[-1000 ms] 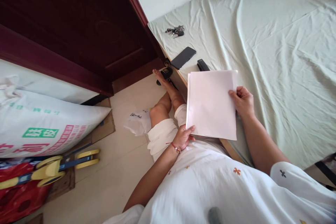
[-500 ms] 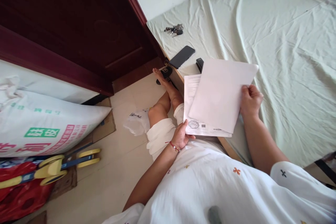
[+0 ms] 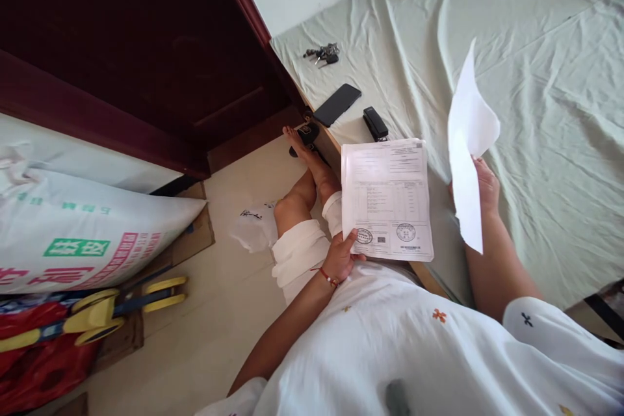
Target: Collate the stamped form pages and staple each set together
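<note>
My left hand (image 3: pixel 341 257) grips a stack of printed papers (image 3: pixel 385 198) by its near left corner, thumb on top. Printed lines, a table and two round stamps show on the upper sheet. To the right, my right hand (image 3: pixel 486 187) holds a loose sheet of paper (image 3: pixel 465 156), which stands nearly on edge and bends, apart from the stack. Its fingers are partly hidden by that sheet. Just beyond the stack's far edge lies a black stapler (image 3: pixel 375 123) on the pale green bed sheet (image 3: pixel 546 110).
A black phone (image 3: pixel 337 104) and a bunch of keys (image 3: pixel 324 54) lie along the bed's left edge. On the floor at left are a large white sack (image 3: pixel 88 227), a yellow-and-blue wheeled toy (image 3: pixel 97 315) and a plastic bag (image 3: pixel 253 227). A dark red door (image 3: pixel 146 32) stands behind.
My right hand has drawn the loose sheet off the stack to the right and tilted it up. The printed top page and the whole stapler now show. My left hand stays on the stack.
</note>
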Motion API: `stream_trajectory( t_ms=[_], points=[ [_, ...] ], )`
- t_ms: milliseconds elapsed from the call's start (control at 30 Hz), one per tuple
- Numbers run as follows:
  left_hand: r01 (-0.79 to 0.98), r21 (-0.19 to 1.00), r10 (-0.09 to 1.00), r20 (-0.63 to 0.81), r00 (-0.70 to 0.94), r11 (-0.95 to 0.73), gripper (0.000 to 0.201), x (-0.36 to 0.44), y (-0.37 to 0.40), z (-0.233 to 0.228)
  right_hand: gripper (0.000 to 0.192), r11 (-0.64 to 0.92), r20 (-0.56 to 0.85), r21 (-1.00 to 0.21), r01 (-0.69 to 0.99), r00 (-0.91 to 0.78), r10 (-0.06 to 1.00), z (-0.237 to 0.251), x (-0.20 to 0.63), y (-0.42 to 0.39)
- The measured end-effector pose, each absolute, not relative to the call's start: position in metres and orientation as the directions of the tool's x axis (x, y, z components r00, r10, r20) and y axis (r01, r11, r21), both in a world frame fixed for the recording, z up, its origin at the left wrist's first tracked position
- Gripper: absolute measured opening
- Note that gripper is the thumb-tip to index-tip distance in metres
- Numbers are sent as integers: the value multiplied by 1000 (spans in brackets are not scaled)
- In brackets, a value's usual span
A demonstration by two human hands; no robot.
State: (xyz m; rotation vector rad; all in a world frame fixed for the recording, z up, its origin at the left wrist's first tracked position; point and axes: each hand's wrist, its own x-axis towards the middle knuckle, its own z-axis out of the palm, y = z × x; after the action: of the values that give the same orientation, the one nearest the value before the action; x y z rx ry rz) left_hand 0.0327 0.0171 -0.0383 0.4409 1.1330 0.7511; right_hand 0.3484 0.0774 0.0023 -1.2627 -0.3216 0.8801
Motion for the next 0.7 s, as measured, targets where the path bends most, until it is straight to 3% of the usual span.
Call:
stream_trajectory(
  t_ms=[200, 400, 467, 567, 700],
  points=[
    [-298, 677, 736, -651, 186, 673, 67, 35, 9, -42, 21, 96, -208, -934, -344, 741, 638, 5, 340, 82],
    [-340, 687, 757, -639, 138, 642, 61, 37, 5, -43, 21, -144, -89, -989, 32, 647, 757, -5, 334, 82],
    [-354, 687, 759, -641, 118, 635, 60, 38, 5, -42, 19, -237, -25, -937, 258, 627, 779, -7, 332, 81],
    [-374, 683, 757, -647, 88, 627, 60, 39, 4, -41, 20, -314, 102, -741, 594, 561, 821, -6, 329, 79],
    [-393, 678, 759, -645, 86, 621, 57, 41, 5, -39, 23, -339, 156, -601, 724, 523, 838, 0, 322, 77]
  ],
)
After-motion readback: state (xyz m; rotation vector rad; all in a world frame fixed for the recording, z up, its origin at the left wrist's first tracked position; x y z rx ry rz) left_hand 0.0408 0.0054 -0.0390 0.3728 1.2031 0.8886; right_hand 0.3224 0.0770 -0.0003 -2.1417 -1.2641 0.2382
